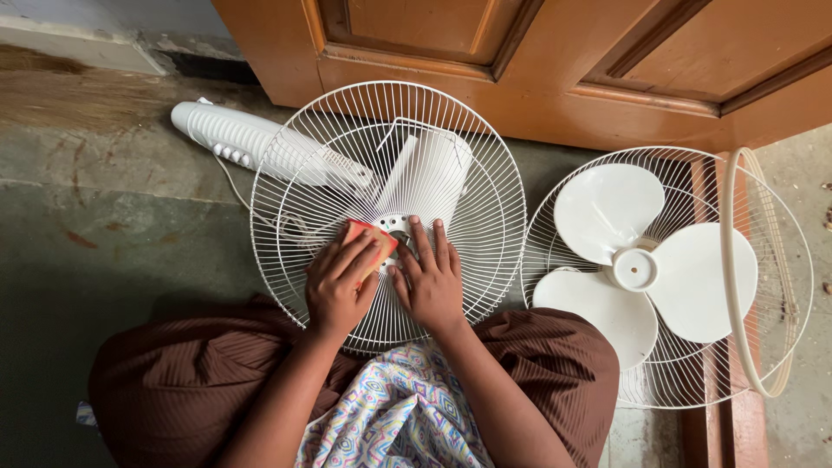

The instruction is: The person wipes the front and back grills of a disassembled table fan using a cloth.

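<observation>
Left hand (340, 282) clamped on an orange sponge (374, 242) pressed to the hub of a white wire fan guard (286, 217), right hand (431, 282) just beside, fingers spread flat on the wires, second guard (572, 173) cradling white blades (659, 269) to the right, fan body (234, 139) beyond on the floor (113, 217).

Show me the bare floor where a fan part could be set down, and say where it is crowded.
Bare floor lies left of the wire guard, below the fan body. A thinner strip runs right of the loose rim. Crowded: the middle, where left hand with orange sponge and right hand press the guard, beside the blade.
</observation>
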